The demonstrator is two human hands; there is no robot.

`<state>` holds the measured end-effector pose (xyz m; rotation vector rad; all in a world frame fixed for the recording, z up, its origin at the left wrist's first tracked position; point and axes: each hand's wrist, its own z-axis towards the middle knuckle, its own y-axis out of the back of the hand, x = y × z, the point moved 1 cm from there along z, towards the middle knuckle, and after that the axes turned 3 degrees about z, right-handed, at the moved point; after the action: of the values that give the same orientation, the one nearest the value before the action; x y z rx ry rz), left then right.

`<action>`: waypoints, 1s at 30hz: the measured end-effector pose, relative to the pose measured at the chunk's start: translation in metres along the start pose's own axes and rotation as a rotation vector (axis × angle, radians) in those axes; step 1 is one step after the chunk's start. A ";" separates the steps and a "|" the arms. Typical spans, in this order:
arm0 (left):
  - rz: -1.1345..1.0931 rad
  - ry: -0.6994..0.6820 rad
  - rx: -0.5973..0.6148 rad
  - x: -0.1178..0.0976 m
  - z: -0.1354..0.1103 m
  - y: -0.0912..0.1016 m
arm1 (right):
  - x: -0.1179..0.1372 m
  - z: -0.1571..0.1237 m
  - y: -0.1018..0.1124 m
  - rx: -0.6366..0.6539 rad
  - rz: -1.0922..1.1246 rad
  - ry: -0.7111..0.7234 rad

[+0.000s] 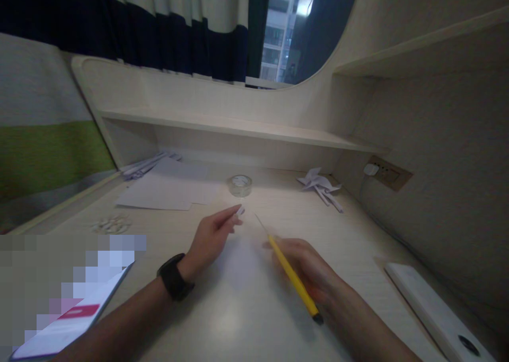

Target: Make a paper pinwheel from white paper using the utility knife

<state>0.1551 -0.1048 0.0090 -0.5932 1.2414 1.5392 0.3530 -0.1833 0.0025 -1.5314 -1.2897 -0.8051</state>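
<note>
Tool [292, 275] with yellow handle: we grip it in our right hand [309, 262]; long axis slants forward and left, tip near but apart from the small white piece [240, 211] pinched in our left hand [217, 235], tape roll [240, 191] beyond.

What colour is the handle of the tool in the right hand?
Yellow handle, with a dark end, seen in the head view.

left arm [131, 322]: broad black wristwatch [175, 278], forearm bare | right arm [358, 317]: bare | fingers [227, 214]: bare
</note>
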 end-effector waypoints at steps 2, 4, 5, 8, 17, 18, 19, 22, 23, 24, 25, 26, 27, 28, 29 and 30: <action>-0.075 0.058 0.017 -0.003 0.003 0.002 | 0.003 0.007 0.011 -0.055 -0.210 0.131; -0.120 0.092 0.019 -0.005 0.005 0.004 | 0.007 0.017 0.025 -0.124 -0.508 0.339; -0.128 0.102 0.022 -0.005 0.006 0.004 | 0.008 0.022 0.034 -0.192 -0.654 0.412; -0.101 0.121 0.040 -0.005 0.010 0.005 | 0.012 0.035 0.058 -0.413 -0.970 0.464; 0.064 0.042 0.078 0.006 0.025 0.005 | 0.000 0.055 0.077 -0.562 -1.355 0.490; 0.072 0.031 0.089 0.008 0.026 0.005 | -0.001 0.056 0.077 -0.565 -1.367 0.499; 0.083 0.027 0.097 0.011 0.028 0.004 | -0.002 0.057 0.077 -0.570 -1.376 0.509; 0.171 0.021 0.129 0.023 0.035 0.002 | -0.003 0.061 0.079 -0.587 -1.404 0.497; 0.234 0.006 0.153 0.028 0.039 0.002 | -0.003 0.063 0.080 -0.593 -1.415 0.477; 0.313 -0.016 0.183 0.032 0.043 0.001 | -0.003 0.064 0.081 -0.599 -1.427 0.455; 0.409 -0.047 0.222 0.036 0.048 0.001 | -0.003 0.065 0.082 -0.603 -1.438 0.436; 0.518 -0.090 0.277 0.040 0.053 0.000 | -0.003 0.067 0.082 -0.606 -1.450 0.423; 0.576 -0.115 0.309 0.043 0.059 0.001 | -0.003 0.068 0.083 -0.608 -1.462 0.419; 0.622 -0.134 0.328 0.046 0.064 0.001 | -0.003 0.068 0.083 -0.608 -1.477 0.425; 0.663 -0.154 0.342 0.048 0.070 0.001 | -0.003 0.069 0.083 -0.606 -1.496 0.432; 0.696 -0.168 0.350 0.050 0.075 0.002 | -0.003 0.070 0.083 -0.605 -1.519 0.439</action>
<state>0.1516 -0.0165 -0.0068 0.2270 1.6307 1.8114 0.4271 -0.1191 -0.0442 -0.3810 -1.8219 -2.4643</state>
